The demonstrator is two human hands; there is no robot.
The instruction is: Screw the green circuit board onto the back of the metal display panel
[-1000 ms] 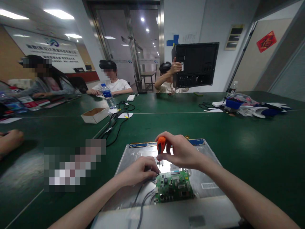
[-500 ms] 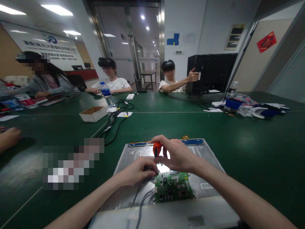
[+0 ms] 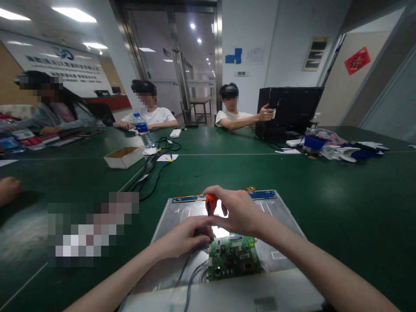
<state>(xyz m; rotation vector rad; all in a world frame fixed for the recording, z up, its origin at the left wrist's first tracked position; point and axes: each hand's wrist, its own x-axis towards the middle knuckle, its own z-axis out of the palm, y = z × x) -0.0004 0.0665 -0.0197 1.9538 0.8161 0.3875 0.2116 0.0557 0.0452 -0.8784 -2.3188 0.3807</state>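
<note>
A screwdriver (image 3: 211,204) with an orange and black handle stands nearly upright, gripped from above by my right hand (image 3: 238,210). My left hand (image 3: 190,234) is closed about the lower part of the screwdriver, its fingertips at the shaft; the tip is hidden by them. Both hands meet just above the upper left corner of a green circuit board (image 3: 232,258). That board lies on the back of a flat silvery display panel (image 3: 282,234). Grey cables (image 3: 191,277) run from the board's left side toward me. Along the panel's far edge is a narrow blue circuit strip (image 3: 266,195).
An open cardboard box (image 3: 123,158), black cables (image 3: 152,169) and a water bottle (image 3: 143,130) stand ahead left. A co-worker across the table holds a black monitor (image 3: 289,110). Gloves (image 3: 344,151) lie by a blue container (image 3: 313,143) at far right.
My hands keep their hold on the screwdriver at the same board corner. The view has shifted slightly. Across the table, the black monitor has tilted, its top now lower.
</note>
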